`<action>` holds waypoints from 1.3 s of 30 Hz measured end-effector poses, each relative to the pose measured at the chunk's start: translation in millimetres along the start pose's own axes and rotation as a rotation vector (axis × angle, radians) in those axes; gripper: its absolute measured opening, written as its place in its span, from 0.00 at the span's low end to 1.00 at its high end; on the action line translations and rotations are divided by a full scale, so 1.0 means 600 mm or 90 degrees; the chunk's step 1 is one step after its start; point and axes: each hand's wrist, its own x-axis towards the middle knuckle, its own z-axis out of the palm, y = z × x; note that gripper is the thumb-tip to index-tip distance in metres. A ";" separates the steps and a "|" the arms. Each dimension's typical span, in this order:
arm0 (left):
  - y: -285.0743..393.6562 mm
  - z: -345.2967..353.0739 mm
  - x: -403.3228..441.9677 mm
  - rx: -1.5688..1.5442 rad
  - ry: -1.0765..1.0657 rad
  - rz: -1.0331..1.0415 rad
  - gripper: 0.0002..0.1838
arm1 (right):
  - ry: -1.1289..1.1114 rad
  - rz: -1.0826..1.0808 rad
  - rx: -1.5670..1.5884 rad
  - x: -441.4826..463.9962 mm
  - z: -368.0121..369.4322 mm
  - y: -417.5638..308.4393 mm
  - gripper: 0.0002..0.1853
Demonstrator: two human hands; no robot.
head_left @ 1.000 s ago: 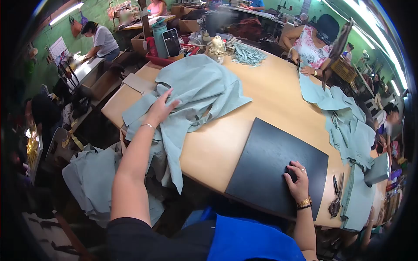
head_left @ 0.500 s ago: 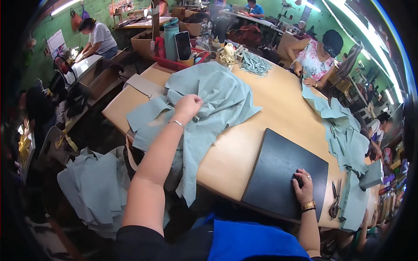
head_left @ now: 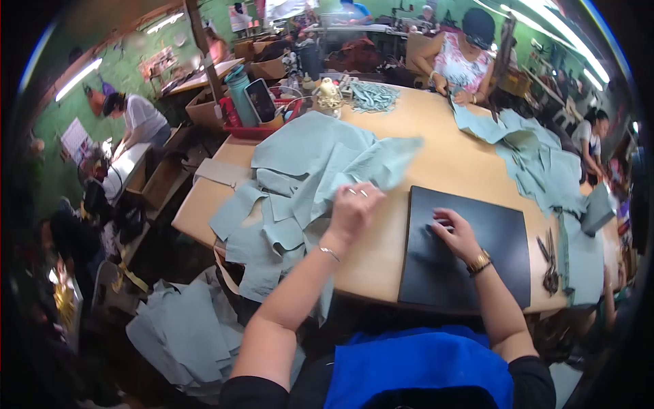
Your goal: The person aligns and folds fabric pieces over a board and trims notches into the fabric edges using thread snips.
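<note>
My left hand [head_left: 355,210] is closed at the near edge of a crumpled grey-green cloth piece [head_left: 386,163], whose upper corner stands lifted and slightly blurred. Beneath and left of it lie more cut grey-green fabric pieces [head_left: 289,160], some hanging over the table's near edge. My right hand [head_left: 458,235] is over a flat black board [head_left: 477,279], its fingers bent and apart from the thumb, with a dark shadow under them. I make out nothing held in it. Dark-handled scissors [head_left: 549,262] lie just right of the board.
On the wooden table [head_left: 371,262] stand a red basket [head_left: 253,131] with a bottle and phone, a pale figurine [head_left: 328,97] and a heap of fabric strips [head_left: 375,97]. Across the table, a person [head_left: 463,65] cuts long cloth [head_left: 538,160]. More fabric [head_left: 191,334] is piled below left.
My left hand has moved right with the cloth edge, turning up its corner. My right hand has shifted up and left across the board. The view has tilted a little.
</note>
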 end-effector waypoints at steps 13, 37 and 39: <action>0.032 0.019 -0.077 0.180 -0.187 -0.181 0.49 | 0.268 0.064 0.687 0.043 0.039 0.070 0.26; 0.377 0.023 -0.013 -0.964 -0.340 -0.429 0.63 | 0.286 -0.101 0.362 -0.171 -0.168 0.030 0.25; 0.393 0.049 -0.067 -1.067 -0.247 -0.543 0.52 | -0.033 -0.235 0.062 -0.185 -0.135 -0.016 0.21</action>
